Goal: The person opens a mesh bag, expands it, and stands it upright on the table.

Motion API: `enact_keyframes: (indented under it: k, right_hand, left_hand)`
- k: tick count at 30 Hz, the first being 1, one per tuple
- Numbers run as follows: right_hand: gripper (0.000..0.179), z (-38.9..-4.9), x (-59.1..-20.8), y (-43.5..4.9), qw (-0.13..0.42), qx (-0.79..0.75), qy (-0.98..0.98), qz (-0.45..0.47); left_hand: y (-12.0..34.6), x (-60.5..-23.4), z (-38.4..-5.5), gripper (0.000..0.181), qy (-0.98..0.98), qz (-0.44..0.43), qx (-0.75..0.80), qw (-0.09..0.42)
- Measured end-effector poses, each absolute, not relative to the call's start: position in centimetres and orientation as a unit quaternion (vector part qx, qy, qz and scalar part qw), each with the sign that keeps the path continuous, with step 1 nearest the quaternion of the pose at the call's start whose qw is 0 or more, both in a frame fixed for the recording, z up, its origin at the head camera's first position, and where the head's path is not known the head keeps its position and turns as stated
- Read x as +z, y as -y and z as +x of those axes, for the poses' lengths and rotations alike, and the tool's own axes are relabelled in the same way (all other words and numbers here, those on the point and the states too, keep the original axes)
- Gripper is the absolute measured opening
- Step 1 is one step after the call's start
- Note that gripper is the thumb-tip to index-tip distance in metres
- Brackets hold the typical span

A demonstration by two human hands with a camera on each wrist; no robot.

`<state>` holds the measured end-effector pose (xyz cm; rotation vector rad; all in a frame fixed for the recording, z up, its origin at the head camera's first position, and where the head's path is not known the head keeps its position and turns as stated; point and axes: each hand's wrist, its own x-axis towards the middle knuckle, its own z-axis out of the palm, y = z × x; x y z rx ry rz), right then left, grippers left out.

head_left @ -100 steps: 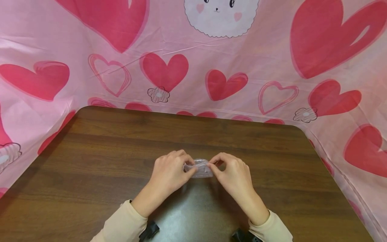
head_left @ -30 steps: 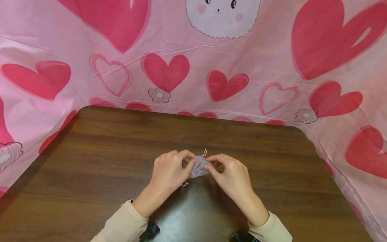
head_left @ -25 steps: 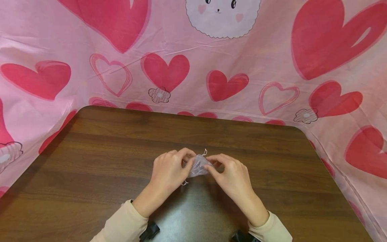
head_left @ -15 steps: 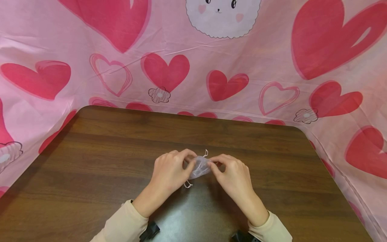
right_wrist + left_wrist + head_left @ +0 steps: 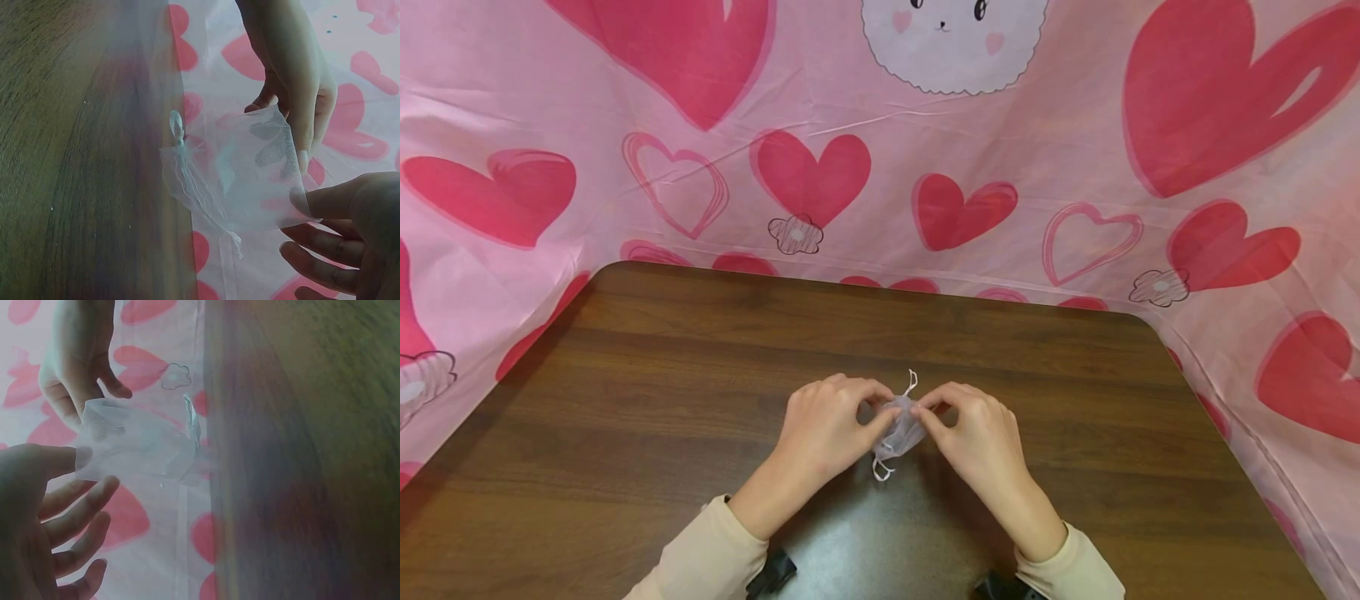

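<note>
A small sheer white drawstring pouch (image 5: 901,435) is held between both hands over the middle of the table. My left hand (image 5: 827,427) pinches one corner with thumb and fingertips. The opposite corner is pinched by my right hand (image 5: 981,429). One looped drawstring (image 5: 913,382) pokes out on the far side, another on the near side. In the right wrist view, the gathered end of the pouch (image 5: 244,172) points toward the table, away from the fingers. Something faint and pale shows through the mesh.
The brown wood-grain table (image 5: 700,350) has rounded far corners. A pink cloth (image 5: 880,108) printed with red hearts hangs behind it and along both sides. Black straps (image 5: 772,573) sit at the wrists, by the beige sleeves (image 5: 707,554).
At first the pouch lay wide and flat between the fingers without loops showing. Now both loops stick out, and the left hand has shifted slightly right, closer to the right hand.
</note>
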<state>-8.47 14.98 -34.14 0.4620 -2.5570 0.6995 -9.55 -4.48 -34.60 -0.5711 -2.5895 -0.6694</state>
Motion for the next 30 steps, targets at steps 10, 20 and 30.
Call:
enact_keyframes:
  k: [10, 20, 30]
  right_hand:
    - [0.02, -8.51, -34.13, -14.94, 0.219, 0.259, 0.925, 0.168]
    - [0.017, -8.46, -33.95, -14.77, 0.214, 0.268, 0.923, 0.173]
    - [0.015, -8.45, -34.16, -14.56, 0.208, 0.285, 0.919, 0.174]
  left_hand:
    - [4.51, -34.61, -9.65, 0.005, 0.922, -0.215, -0.242, 0.212]
    - [4.49, -34.61, -9.64, 0.01, 0.92, -0.197, -0.26, 0.218]
    - [4.57, -34.45, -9.63, 0.01, 0.914, -0.159, -0.27, 0.256]
